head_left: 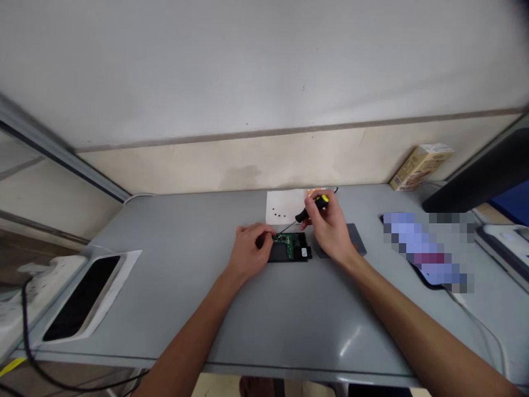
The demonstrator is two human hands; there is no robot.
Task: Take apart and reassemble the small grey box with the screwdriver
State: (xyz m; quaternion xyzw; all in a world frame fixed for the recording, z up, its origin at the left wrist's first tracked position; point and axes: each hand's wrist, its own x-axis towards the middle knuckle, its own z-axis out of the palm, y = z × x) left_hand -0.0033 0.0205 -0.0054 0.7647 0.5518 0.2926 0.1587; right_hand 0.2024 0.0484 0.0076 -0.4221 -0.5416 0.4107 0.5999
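Observation:
My right hand (330,229) is closed round the black and yellow handle of a screwdriver (306,212). Its thin shaft slants down to the left, and the tip meets the upper edge of an opened black electronic device (300,255) with a green circuit board (289,240). At the device's left end, my left hand (251,248) grips it with bent fingers close to the screwdriver tip. Behind the device lies a white sheet of paper (285,201) with several tiny dark screws (279,215) on it. A flat grey panel (356,238) is partly hidden under my right hand.
On the left, a dark phone (82,298) lies on white paper beside a white power strip (41,284) with a black cable. To the right are a blurred-out phone (425,251) on a white cable, a carton (421,165) and a black cylinder (479,171).

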